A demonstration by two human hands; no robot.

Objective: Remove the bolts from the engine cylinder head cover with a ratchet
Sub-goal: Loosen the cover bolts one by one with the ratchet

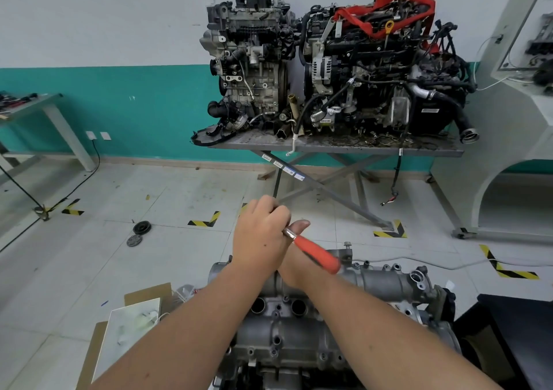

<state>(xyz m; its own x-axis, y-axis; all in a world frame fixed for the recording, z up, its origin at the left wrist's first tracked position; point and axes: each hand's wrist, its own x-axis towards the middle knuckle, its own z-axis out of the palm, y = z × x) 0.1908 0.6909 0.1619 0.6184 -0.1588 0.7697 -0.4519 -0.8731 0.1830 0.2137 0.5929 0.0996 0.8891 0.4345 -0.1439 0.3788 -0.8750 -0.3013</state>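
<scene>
Left of the grip, the left hand (260, 234) curled over the ratchet (314, 253) head; to its right, the right hand (294, 258), mostly hidden, seemingly held the orange handle, though that could not be confirmed. Below lay the cylinder head cover (299, 323). Right of the grip, one bolt (347, 247) stood raised; others seemingly remained.

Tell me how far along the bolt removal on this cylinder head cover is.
Done: can't tell; no removed bolts are visible. In hand: both hands, left hand over right hand, grip the orange-handled ratchet at the far edge of the cylinder head cover. Left: one bolt stands raised at that edge.
</scene>
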